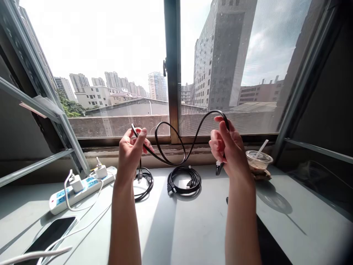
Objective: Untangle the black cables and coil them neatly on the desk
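A black cable (197, 134) is stretched in a loose, wavy loop between my two hands, above the table. My left hand (134, 145) pinches it between thumb and fingers, and part of it hangs down behind that hand. My right hand (226, 141) is closed round the other end, with a black plug (219, 168) poking out below the fingers. Below and between the hands lies a coiled black cable (184, 181) with its plugs showing. Another black coil (143, 186) rests by my left wrist, partly hidden by the forearm.
At the left stands a white power strip (82, 189) with chargers plugged in; a phone (52, 235) and white charging cords lie before it. A lidded plastic cup (259, 161) with a straw is beyond my right forearm. The window (173, 73) borders the table's far side.
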A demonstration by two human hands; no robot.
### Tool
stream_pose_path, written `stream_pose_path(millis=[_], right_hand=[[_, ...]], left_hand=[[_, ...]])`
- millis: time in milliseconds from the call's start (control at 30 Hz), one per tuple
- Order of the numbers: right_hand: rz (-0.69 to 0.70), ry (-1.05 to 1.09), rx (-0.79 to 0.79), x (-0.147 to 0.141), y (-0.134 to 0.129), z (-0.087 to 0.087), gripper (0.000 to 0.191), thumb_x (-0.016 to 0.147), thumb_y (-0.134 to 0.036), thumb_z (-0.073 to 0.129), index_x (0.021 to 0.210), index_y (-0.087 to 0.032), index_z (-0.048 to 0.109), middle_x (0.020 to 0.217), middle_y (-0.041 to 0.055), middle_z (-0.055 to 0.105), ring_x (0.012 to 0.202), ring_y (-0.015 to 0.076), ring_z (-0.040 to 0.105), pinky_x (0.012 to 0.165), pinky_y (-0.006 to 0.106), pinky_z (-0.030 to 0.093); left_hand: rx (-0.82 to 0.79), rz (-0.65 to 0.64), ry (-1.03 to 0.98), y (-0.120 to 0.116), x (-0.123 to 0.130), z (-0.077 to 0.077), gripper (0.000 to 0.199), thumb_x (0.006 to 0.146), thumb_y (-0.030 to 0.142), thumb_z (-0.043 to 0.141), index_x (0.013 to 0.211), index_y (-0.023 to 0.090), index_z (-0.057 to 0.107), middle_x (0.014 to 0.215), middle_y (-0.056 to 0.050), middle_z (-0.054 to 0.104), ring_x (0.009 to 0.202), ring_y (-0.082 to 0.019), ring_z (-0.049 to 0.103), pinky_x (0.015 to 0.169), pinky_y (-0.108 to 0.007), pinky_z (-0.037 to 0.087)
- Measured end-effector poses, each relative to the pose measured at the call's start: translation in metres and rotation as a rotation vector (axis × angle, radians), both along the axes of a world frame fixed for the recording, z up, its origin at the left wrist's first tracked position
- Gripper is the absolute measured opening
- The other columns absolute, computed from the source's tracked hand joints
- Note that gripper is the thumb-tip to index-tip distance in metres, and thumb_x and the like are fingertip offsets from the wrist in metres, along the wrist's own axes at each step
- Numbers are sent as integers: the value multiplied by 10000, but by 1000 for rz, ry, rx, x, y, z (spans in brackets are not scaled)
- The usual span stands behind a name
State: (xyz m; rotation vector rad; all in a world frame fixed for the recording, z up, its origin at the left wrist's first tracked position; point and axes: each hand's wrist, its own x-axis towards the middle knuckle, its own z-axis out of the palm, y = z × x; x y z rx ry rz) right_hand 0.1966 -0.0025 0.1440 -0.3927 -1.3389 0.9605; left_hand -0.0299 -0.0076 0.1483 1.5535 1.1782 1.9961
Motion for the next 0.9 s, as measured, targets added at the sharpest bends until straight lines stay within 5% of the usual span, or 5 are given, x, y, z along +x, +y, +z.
stream_pose_path(millis=[100, 300, 433, 600, 900], right_hand=[[-60, -181, 47, -4, 2, -2, 397, 852, -555, 546, 1075, -227, 553, 517, -92, 474, 298, 20, 366, 291, 158, 164], [-120, -223, 134, -10, -2, -1, 397, 903, -540, 470, 1095, -229, 625, 493, -77, 466, 308, 21, 350, 317, 156, 237], [-243, -259, 164, -3, -2, -3, 369, 913, -502, 477, 933, -186, 665, 518, -51, 501, 329, 17, 331, 338, 160, 260], [-336, -390, 169, 12, -2, -5, 349, 912, -471, 491, 962, -189, 690, 501, -49, 470, 384, 29, 314, 380, 164, 248], [-484, -228, 176, 44, -9, -9, 405, 873, -479, 556, 604, -177, 554, 480, -27, 442, 404, 52, 310, 370, 197, 188]], left_hand=[[-30, -60, 172, -3, 2, -1, 438, 724, 526, 676, 953, 167, 571, 819, -58, 649, 771, -173, 631, 652, -236, 491], [56, -102, 377, 7, 2, -7, 482, 824, 513, 585, 1209, 227, 541, 1267, -83, 558, 1229, -233, 482, 981, -311, 425], [129, -142, 290, 17, -1, -11, 500, 830, 470, 603, 1235, 216, 456, 1079, -85, 651, 1042, -195, 619, 938, -313, 461], [76, -64, 127, 23, -11, -14, 546, 738, 495, 697, 1101, 186, 430, 775, -23, 658, 427, -110, 560, 486, -234, 467], [32, 303, -175, 42, -38, -21, 437, 538, 388, 827, 722, 167, 498, 602, 0, 573, 535, -176, 624, 485, -246, 501]])
